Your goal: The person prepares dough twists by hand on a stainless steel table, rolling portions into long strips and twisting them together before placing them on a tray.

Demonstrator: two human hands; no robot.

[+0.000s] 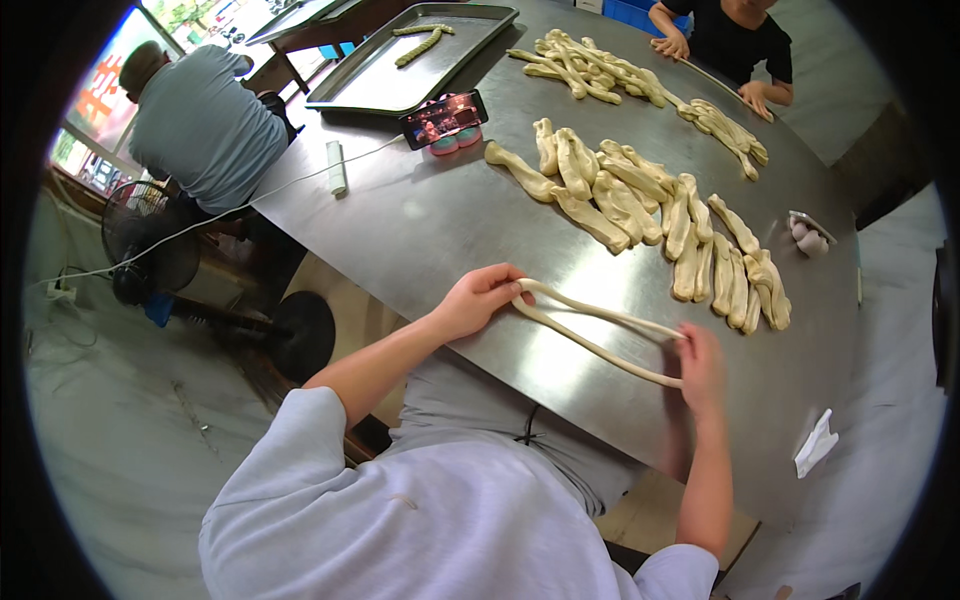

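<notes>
A long, thin rope of pale dough (pixel 592 349) is stretched between my hands, doubled into a narrow loop above the steel tabletop (pixel 435 232). My left hand (pixel 484 296) grips the loop's bend near the table's front edge. At the other end, my right hand (pixel 699 360), slightly blurred, has its fingers closed on the two strands. Beyond the rope lie short, thick dough pieces (pixel 615 206) in an uneven row. Farther back are a pile of longer dough strips (pixel 592 67) and a bundle of them (pixel 724 131).
A metal baking tray (pixel 352 82) holds twisted dough. Near it stand a propped phone (pixel 445 120) with a white cable and a pale green strip (pixel 336 169). Another phone on a stand (pixel 810 231) and white paper (pixel 816 442) are right. A co-worker (pixel 739 45) rolls dough opposite; another person (pixel 210 127) sits left.
</notes>
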